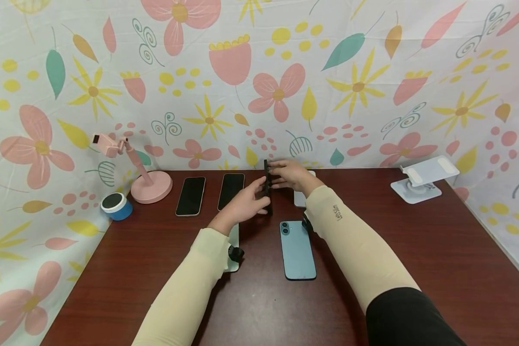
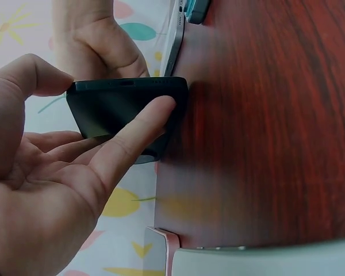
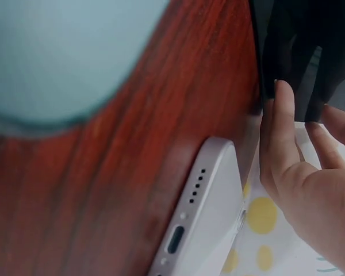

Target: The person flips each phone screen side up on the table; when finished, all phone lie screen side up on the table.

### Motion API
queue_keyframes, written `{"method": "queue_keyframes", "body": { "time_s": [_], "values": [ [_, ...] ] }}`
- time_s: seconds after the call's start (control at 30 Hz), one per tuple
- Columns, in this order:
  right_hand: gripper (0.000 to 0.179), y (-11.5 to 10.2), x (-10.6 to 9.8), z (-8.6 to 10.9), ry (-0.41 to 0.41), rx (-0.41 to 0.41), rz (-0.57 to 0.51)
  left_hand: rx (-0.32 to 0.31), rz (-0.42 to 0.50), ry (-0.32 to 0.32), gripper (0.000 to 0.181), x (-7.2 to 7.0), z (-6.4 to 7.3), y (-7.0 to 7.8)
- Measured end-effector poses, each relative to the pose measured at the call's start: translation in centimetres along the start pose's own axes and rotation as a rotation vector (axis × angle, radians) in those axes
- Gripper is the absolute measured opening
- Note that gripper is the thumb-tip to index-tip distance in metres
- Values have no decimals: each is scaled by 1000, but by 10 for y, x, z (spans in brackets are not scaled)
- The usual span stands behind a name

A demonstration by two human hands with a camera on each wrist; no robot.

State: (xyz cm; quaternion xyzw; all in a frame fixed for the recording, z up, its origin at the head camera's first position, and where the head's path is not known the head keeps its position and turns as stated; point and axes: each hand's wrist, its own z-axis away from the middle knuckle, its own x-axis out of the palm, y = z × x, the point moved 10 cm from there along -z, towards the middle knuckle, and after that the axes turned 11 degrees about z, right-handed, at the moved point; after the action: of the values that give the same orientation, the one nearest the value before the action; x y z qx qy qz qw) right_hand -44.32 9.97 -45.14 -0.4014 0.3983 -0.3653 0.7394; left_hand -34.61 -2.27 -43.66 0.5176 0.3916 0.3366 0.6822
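A black phone (image 1: 266, 185) stands on its long edge on the table, between my two hands. My left hand (image 1: 247, 198) holds it from the left; a finger touches a top corner and another lies across its dark face (image 2: 100, 109). From the right, my right hand (image 1: 290, 174) reaches its far part with extended fingers (image 3: 284, 109) touching it, their reflections in the glossy black surface. Beneath the right forearm lies a white phone (image 1: 299, 198). A light blue phone (image 1: 297, 252) lies back up nearer me. A pale green phone (image 1: 233, 247) is partly under my left wrist.
Two phones with black screens, one left (image 1: 191, 196) and one beside it (image 1: 231, 190), lie toward the back. A pink stand (image 1: 151, 187) and a blue-and-white round jar (image 1: 117, 206) are at the left. A white folding stand (image 1: 416, 190) is back right, before the floral cloth (image 1: 354, 120).
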Motion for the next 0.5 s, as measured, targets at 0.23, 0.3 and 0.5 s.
{"method": "queue_keyframes", "body": {
  "time_s": [0.23,0.3,0.5],
  "values": [
    [52,7,0,-4,-1,28,-9,-7,11,6,77,1,1,-3],
    [52,8,0,-5,-10,29,-20,-8,11,3,77,1,1,-2],
    [53,4,-1,-2,-26,27,-34,-5,30,-7,77,1,1,1]
  ]
}}
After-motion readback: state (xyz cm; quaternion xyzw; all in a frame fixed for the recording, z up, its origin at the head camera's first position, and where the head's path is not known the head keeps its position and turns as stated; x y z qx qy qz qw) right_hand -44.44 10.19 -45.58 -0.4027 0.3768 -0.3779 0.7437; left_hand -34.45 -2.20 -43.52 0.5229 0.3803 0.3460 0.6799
